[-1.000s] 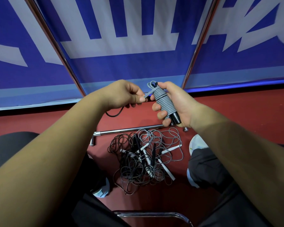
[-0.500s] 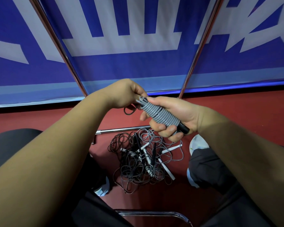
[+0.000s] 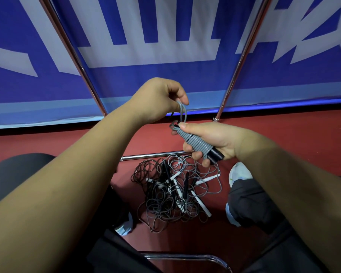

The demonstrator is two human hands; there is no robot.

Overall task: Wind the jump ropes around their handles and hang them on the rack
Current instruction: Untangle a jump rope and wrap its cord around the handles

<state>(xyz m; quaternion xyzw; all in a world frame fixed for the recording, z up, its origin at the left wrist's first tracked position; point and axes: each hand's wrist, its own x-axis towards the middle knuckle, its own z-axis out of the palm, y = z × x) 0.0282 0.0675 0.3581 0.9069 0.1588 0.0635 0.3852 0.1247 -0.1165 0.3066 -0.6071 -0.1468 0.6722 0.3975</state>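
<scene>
Fingers (image 3: pixel 197 155) of the right hand (image 3: pixel 215 138) curl round a grey jump rope (image 3: pixel 195 141) coiled tightly over its black handles (image 3: pixel 216 155), at centre frame, thumb pressed on the upper end of the coils. Just above, the left hand (image 3: pixel 158 99) pinches the rope's loose loop (image 3: pixel 182 112), which rises from that end. Below both, a tangled pile of jump ropes (image 3: pixel 175 194) lies on the red floor (image 3: pixel 283 134), touching a metal bar (image 3: pixel 152 156). Behind, two slanted metal poles (image 3: pixel 83 71) cross a blue-and-white banner (image 3: pixel 165 79).

One wound rope (image 3: pixel 197 143), one tangled pile (image 3: pixel 171 196)
</scene>
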